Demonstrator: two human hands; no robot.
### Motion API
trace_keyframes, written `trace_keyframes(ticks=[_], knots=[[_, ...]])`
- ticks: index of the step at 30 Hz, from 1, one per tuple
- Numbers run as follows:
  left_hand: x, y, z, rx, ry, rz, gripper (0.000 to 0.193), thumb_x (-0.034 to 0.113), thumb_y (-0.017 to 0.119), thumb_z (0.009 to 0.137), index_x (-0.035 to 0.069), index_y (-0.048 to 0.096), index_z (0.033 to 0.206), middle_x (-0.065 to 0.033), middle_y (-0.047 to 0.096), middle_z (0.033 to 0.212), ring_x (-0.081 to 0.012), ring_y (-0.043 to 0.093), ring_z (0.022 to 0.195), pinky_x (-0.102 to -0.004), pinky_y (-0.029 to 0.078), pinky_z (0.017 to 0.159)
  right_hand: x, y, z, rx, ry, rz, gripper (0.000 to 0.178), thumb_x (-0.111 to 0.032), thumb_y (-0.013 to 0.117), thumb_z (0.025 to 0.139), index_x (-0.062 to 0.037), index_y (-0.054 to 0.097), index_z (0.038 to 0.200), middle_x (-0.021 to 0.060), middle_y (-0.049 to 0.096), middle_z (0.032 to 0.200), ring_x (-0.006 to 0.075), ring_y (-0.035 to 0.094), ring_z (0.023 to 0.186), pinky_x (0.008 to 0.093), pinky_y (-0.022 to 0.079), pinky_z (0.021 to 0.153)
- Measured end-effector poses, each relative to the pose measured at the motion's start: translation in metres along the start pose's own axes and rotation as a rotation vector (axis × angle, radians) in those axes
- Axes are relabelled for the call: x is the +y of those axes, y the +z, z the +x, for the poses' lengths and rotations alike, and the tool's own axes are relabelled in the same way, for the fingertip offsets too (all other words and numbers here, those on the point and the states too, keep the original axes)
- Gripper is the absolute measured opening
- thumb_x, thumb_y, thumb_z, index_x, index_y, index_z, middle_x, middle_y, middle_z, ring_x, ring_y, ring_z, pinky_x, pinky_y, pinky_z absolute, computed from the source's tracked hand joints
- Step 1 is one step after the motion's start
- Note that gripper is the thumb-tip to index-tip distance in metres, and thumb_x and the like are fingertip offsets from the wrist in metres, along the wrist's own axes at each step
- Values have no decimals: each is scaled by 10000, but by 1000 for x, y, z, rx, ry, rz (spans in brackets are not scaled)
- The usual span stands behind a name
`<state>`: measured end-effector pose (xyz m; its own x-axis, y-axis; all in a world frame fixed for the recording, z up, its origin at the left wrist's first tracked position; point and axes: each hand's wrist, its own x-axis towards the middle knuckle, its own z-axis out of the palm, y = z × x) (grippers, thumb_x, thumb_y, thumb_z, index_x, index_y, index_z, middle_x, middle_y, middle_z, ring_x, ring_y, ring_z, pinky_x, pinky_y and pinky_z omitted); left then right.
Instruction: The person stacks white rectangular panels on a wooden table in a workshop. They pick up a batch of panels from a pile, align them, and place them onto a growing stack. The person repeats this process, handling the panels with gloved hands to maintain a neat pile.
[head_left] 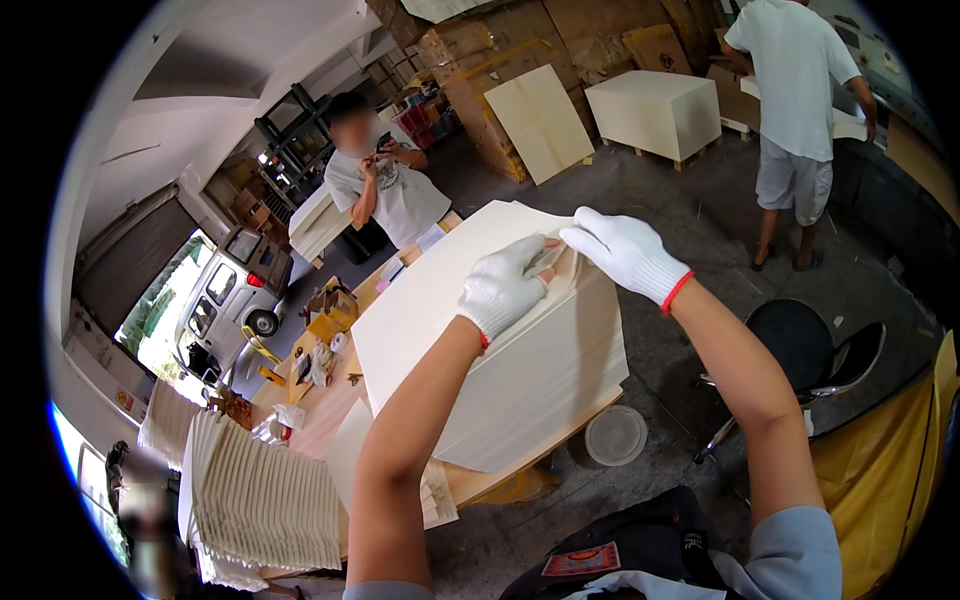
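Observation:
A tall stack of thin cream sheets (430,300) stands on the wooden table in front of me. Both my hands wear white knit gloves and work at its right-hand corner. My left hand (503,287) lies over the top, its bare thumb and fingertip closed around a bent-up sheet edge (566,268). At the far side of that corner, my right hand (622,250) has its fingers together, closed on the lifted sheets. How many sheets are raised I cannot make out.
Another pile of wavy sheets (265,490) is at the lower left. Tools and bags clutter the table (305,405) beyond. A round lidded bucket (616,436) and black chair (800,345) stand right. One person (390,190) holds a phone; another (795,90) carries a panel.

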<state>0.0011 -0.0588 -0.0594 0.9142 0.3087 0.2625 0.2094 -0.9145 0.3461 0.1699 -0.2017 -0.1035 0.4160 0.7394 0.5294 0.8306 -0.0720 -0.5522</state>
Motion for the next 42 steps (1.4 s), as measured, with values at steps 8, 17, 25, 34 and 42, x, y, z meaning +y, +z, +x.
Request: trace_keyframes(ticks=[8,17,25,34,42], knots=[[-11,4,-6,-19,72,-213,462,264,742,954,110,653,1380,-156,728,1269,-300,692,1171,-381,513,1031,-6,27,-10,161,296,348,521,-546,444,1074,-55,595,988,191,658,879,421,627,879,471,471,781],[-8,2,-7,-22,19,-276,469,188,740,937,90,660,1389,-140,713,1299,-251,652,1198,-355,481,1055,-2,31,-14,192,314,373,521,-547,446,1075,-60,605,984,181,659,855,412,642,861,472,469,766],[-4,-1,-8,-63,26,-234,408,187,679,983,125,668,1385,-135,734,1166,-229,675,1071,-344,507,982,-5,30,-13,211,300,370,545,-567,447,1070,-57,623,987,167,670,839,379,655,844,438,479,773],[-5,4,-10,25,70,-211,356,138,650,993,113,677,1347,-86,700,982,-176,638,894,-331,518,855,-12,25,-15,148,338,417,528,-565,448,1072,-72,632,1022,147,680,813,344,671,829,421,490,776],[29,-11,-14,-155,-107,-134,395,227,688,1004,154,645,1389,-124,729,986,-215,701,861,-360,550,831,-2,32,-15,219,318,381,519,-559,448,1072,-75,634,1056,143,699,867,344,677,815,415,496,781]])
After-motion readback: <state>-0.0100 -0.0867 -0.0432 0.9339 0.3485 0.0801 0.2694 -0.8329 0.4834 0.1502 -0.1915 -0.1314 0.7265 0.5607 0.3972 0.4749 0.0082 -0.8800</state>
